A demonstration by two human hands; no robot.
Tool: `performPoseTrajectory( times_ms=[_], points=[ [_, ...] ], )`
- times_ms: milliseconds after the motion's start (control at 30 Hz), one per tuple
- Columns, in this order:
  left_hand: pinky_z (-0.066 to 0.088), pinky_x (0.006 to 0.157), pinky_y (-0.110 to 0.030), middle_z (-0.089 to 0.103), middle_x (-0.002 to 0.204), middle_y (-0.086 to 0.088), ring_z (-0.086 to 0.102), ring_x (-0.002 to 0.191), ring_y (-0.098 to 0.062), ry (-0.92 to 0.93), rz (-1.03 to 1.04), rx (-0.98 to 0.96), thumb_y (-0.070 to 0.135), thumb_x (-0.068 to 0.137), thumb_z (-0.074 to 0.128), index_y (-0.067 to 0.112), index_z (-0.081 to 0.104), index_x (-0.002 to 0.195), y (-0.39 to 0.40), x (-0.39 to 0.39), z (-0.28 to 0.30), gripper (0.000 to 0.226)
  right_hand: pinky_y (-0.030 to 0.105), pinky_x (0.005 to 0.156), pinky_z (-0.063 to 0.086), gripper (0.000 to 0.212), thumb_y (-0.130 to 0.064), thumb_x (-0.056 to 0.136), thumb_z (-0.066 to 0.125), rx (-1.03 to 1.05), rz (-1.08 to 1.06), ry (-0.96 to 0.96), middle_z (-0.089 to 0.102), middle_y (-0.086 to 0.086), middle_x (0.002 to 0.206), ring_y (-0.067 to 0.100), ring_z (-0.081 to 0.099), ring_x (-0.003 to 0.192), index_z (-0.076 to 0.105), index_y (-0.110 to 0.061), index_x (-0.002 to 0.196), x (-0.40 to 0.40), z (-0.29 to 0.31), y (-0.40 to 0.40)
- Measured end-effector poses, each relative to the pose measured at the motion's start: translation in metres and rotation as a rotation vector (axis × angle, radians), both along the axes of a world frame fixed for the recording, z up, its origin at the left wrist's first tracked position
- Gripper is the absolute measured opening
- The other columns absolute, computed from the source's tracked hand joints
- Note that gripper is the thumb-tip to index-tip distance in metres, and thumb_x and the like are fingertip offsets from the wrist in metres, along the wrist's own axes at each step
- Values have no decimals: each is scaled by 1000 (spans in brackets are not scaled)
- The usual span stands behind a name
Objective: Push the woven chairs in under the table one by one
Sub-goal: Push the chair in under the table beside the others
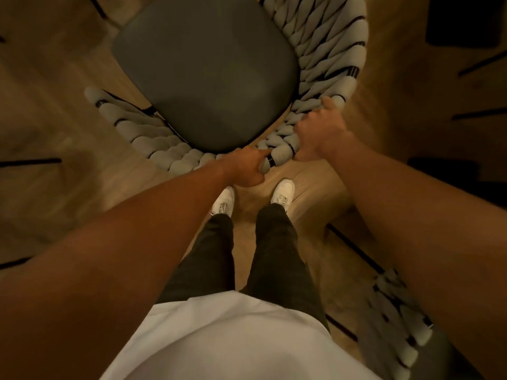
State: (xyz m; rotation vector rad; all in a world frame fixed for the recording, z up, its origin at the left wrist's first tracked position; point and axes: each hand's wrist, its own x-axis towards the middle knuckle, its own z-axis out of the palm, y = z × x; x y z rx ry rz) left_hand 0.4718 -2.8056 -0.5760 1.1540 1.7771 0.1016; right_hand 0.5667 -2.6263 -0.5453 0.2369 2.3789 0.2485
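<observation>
A woven chair [323, 50] stands right in front of me, seen from above, with a dark grey seat cushion [205, 75] and a curved back of thick pale grey rope. My left hand [247, 167] is closed on the top rim of the back at its nearest point. My right hand [319, 130] grips the same rim a little further right. Both arms are stretched out forward. The table is not in view.
A second woven chair [397, 319] is at the lower right, close behind my right arm. The floor [55, 119] is light wood with dark lines. My feet in white shoes [284, 192] stand just behind the chair's back. Dark shapes sit at the right edge.
</observation>
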Motion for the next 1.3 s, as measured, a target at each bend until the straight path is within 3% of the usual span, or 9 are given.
performPoseTrajectory(
  times_ms=[167,367,467,567,800,967,1100,1200,1300],
  points=[
    [47,79,-31,60,127,-8,61,109,-26,-3,-191,38,23,85,66,20,39,150,-5,4,-7,71,52,111,23,65,-81,73,45,32,-185,-8,66,0,104,25,60,106,63,-29,108,37,-4,-23],
    [51,67,-31,56,91,8,62,86,-18,-3,-435,45,20,79,66,22,52,133,-9,19,-4,55,50,105,27,61,-80,72,44,47,-415,48,63,-1,95,24,60,100,63,-31,102,92,-6,-63],
    [40,56,-24,49,80,13,59,79,-17,10,-536,47,15,81,66,21,55,122,-12,24,1,43,49,102,29,56,-78,72,42,43,-525,47,58,-1,88,23,59,96,60,-30,93,109,-5,-87],
    [40,57,-25,59,90,3,61,85,-20,42,-615,19,15,82,67,20,56,116,-17,31,7,36,50,100,29,52,-76,71,43,25,-642,42,55,-1,85,23,57,94,58,-29,88,123,-3,-108],
    [52,85,-36,64,121,-4,63,105,-24,167,-807,-104,30,81,75,24,50,140,-30,59,16,65,52,105,30,48,-69,74,54,-72,-912,65,54,0,85,27,60,99,57,-24,92,157,4,-172],
    [57,85,-44,65,116,-2,65,96,-23,180,-836,-160,47,74,75,28,51,138,-51,101,17,71,51,104,32,45,-68,78,58,-149,-1010,82,57,-1,91,25,59,100,54,-25,93,179,7,-221],
    [56,80,-40,68,111,-3,66,94,-25,235,-827,-3,35,80,70,35,51,137,-82,119,4,60,44,96,37,36,-57,76,63,-215,-927,140,66,-3,97,23,60,95,63,-30,101,215,0,-238],
    [51,73,-35,68,108,-4,67,95,-28,255,-855,58,30,83,67,38,48,142,-90,115,3,62,42,95,42,58,-61,70,64,-308,-897,80,67,-3,113,25,60,106,57,-45,125,237,0,-226],
    [46,67,-32,65,97,-1,63,84,-24,283,-904,85,28,84,65,37,47,143,-91,116,5,62,45,92,44,78,-72,65,60,-285,-945,-9,63,0,129,27,59,116,55,-38,135,244,-1,-222]
  ],
)
